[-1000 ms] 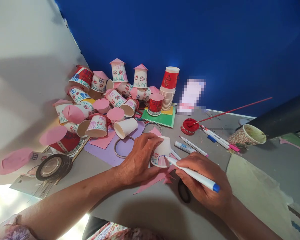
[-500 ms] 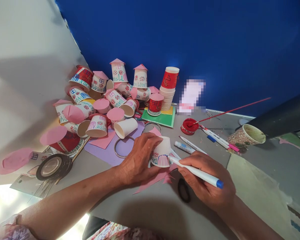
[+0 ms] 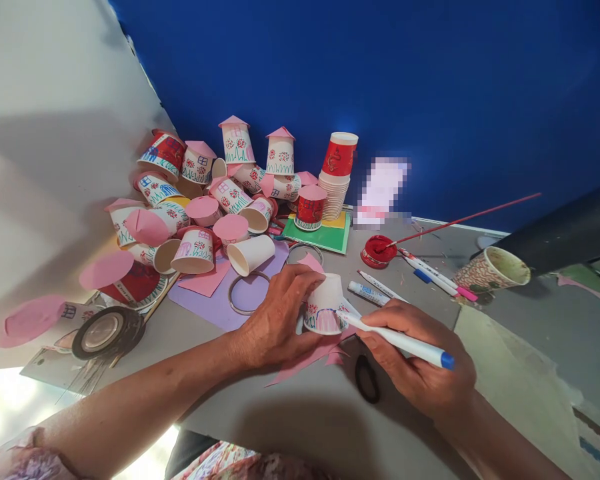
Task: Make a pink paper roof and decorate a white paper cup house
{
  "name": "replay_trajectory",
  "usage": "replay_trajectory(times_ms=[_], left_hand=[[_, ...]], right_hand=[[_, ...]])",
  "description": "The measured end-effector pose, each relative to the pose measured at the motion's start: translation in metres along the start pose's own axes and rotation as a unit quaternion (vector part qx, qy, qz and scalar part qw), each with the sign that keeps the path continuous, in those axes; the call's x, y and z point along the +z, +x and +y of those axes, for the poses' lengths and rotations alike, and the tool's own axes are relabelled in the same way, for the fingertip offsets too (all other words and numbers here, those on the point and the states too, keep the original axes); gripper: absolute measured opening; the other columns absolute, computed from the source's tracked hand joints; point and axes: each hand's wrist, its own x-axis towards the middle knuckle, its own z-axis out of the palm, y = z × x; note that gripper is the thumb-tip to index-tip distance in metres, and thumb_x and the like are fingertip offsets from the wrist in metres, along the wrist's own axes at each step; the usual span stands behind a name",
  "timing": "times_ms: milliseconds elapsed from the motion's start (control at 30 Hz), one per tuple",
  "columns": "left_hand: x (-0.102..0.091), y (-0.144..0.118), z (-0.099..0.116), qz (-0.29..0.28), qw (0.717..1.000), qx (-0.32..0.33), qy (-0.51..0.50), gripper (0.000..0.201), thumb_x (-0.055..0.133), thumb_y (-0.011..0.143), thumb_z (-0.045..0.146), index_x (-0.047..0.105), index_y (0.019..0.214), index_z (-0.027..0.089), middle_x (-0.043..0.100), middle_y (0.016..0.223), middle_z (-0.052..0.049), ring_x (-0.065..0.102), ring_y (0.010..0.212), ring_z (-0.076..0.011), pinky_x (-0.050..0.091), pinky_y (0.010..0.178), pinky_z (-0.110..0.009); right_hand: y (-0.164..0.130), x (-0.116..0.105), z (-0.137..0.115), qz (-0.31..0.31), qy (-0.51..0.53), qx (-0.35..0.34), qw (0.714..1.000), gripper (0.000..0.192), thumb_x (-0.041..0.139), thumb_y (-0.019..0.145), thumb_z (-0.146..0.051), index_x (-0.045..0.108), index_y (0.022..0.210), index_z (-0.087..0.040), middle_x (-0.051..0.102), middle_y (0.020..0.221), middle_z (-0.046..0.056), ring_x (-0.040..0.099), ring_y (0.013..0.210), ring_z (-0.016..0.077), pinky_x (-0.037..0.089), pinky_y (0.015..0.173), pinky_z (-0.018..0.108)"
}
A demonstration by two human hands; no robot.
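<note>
Upside down in the middle of the table stands a white paper cup (image 3: pixel 329 293) with a purple door shape, red dots and green strokes near its rim. My left hand (image 3: pixel 277 317) is closed around its left side, thumb low and fingers at the upper part. In my right hand (image 3: pixel 423 357) is a white marker pen (image 3: pixel 405 342) with a blue end, pinched between thumb and fingers. The pen's tip meets the cup at the right edge of the door shape. Pink paper scraps (image 3: pixel 300 363) lie beneath and beside the cup.
Decorated paper cups with pink tops (image 3: pixel 195 250) are heaped at the left. Behind them rises a cup stack (image 3: pixel 335 193). A red paint pot (image 3: pixel 379 252), loose markers (image 3: pixel 367 293), a patterned cup (image 3: pixel 495 270) and a tape roll (image 3: pixel 103 332) lie around.
The blue outline on the door shape has grown along its top and right side. My right hand and the pen's rear end have shifted slightly right and up; my left hand keeps its hold.
</note>
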Motion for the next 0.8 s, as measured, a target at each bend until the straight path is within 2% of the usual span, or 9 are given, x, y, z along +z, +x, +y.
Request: replay_trajectory(times_ms=[333,800], left_hand=[[-0.0015,0.0005,0.0008,-0.001,1.000,0.001,0.005,0.069,0.080,0.086,0.035,0.040,0.141,0.026,0.053,0.129,-0.014,0.054,0.124,-0.0313,0.051,0.101,-0.051],[-0.0024,-0.0003,-0.0005,-0.010,1.000,0.004,0.009,0.071,0.080,0.084,0.026,0.038,0.141,0.024,0.051,0.130,-0.013,0.051,0.126,-0.0307,0.049,0.104,-0.049]], right_hand=[[0.0002,-0.0035,-0.0016,-0.007,-0.008,0.028,1.000,0.006,0.064,0.096,-0.019,0.069,0.098,-0.024,0.073,0.075,0.000,0.068,0.062,0.0177,0.055,0.059,0.032],[-0.0021,-0.0024,0.0024,-0.003,-0.001,0.019,1.000,0.007,0.066,0.095,-0.018,0.067,0.100,-0.024,0.074,0.078,0.000,0.069,0.068,0.0177,0.054,0.063,0.031]])
